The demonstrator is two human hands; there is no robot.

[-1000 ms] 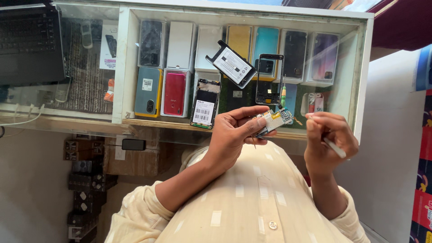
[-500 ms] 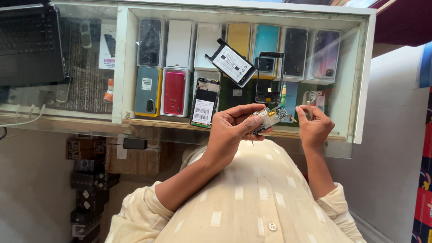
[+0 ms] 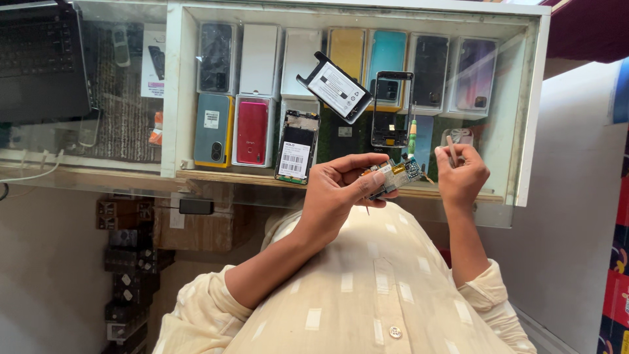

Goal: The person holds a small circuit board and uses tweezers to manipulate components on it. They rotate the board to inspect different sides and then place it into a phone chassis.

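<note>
My left hand (image 3: 341, 190) is closed around a small phone circuit board (image 3: 395, 175), held above the glass counter in front of my chest. My right hand (image 3: 460, 177) is just right of the board and pinches a thin pale tool (image 3: 452, 149) that points upward. The two hands are close but apart. On the glass behind them lie a black battery with a white label (image 3: 335, 88), an empty black phone frame (image 3: 391, 108), an opened phone body with a barcode sticker (image 3: 297, 145) and a green-handled screwdriver (image 3: 412, 134).
The glass display case (image 3: 524, 118) holds rows of phone boxes and coloured back covers. A black laptop (image 3: 39, 59) sits at the upper left. A white cable (image 3: 29, 174) runs along the counter's wooden edge. Stacked dark parts (image 3: 128, 262) stand below.
My right hand has lifted and turned, so the thin tool now points up instead of down to the right. The left hand with the board stays nearly in place.
</note>
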